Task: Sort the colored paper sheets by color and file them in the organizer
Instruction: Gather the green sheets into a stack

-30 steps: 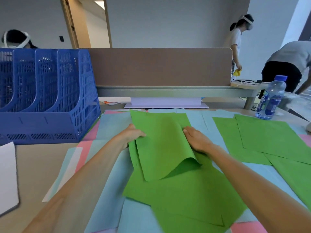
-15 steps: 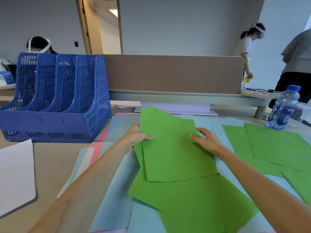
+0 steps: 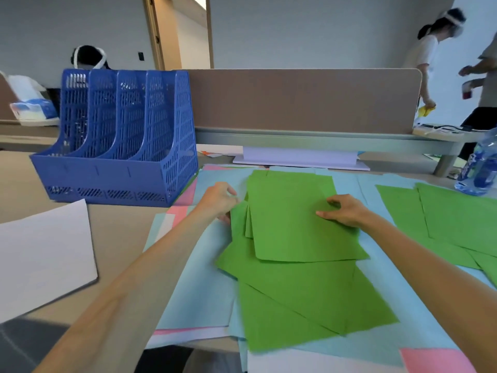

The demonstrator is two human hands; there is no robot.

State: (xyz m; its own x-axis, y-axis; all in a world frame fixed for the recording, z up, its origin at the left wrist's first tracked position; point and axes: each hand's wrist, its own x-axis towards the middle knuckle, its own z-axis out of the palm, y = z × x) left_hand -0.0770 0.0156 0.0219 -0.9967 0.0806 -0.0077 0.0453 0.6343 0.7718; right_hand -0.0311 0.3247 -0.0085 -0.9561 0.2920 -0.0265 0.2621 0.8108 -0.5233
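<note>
A white sheet lies at the frame's left; the blue organizer stands upper left on the counter. At centre, the left hand pinches the green stack's left edge, while the right hand, fingers curled, presses its top. More green sheets lie right.

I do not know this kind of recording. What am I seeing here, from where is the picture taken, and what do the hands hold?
A person wears a camera on the head, so you look down along their bare arms. No robot is present. The left hand grips the left edge of a stack of green sheets; the right hand presses on top. More green sheets, light blue paper and pink paper cover the desk. A blue organizer stands at the left, apparently empty, and a water bottle at the right.
</note>
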